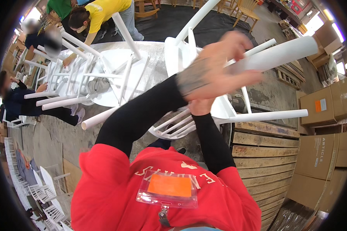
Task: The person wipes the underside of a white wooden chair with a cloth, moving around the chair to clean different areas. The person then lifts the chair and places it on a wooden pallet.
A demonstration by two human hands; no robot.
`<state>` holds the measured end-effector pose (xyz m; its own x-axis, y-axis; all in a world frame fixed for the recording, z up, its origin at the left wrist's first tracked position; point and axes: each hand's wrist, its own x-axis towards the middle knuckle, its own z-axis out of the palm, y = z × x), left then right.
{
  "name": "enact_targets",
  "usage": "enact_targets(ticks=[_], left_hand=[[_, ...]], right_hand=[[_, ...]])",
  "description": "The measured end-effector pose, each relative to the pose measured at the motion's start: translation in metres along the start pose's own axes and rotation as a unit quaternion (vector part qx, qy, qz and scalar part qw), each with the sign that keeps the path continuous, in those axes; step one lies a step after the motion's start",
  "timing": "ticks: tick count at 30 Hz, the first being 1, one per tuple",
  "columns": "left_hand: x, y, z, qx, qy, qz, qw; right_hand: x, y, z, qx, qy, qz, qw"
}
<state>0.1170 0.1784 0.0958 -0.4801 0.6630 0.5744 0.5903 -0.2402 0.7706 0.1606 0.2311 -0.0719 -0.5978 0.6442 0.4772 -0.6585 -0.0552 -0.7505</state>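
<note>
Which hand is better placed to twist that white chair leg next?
Probably the left hand: its fingers already lie along the raised chair leg. The right hand sits lower, under it against the upturned chair, seemingly steadying it.

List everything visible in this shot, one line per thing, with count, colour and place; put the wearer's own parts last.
Upturned chair: one, white, on the table in front of the person, legs pointing up and right.
Second chair: one, white, upturned on the table at upper left.
Table: one, grey, centre.
Co-worker in yellow top: one, bent over the second chair.
Cardboard boxes: several, brown, right.
Wooden pallets: a stack, brown, lower right.
Badge holder: one, clear with orange card, on the red shirt.
Left hand: blurred, gripping a chair leg.
Right hand: against the chair seat, grip hidden.
</note>
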Motion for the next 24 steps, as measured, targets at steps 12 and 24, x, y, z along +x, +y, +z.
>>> enact_targets(ticks=[12, 24], left_hand=[[-0.372, -0.21, -0.025, -0.389, 0.379, -0.544, 0.639], [-0.328, -0.24, -0.051, -0.325, 0.491, -0.567, 0.576]], right_hand=[[0.122, -0.048, 0.027, 0.048, 0.07, 0.152, 0.985], [0.163, -0.045, 0.014, -0.211, -0.142, 0.12, 0.96]])
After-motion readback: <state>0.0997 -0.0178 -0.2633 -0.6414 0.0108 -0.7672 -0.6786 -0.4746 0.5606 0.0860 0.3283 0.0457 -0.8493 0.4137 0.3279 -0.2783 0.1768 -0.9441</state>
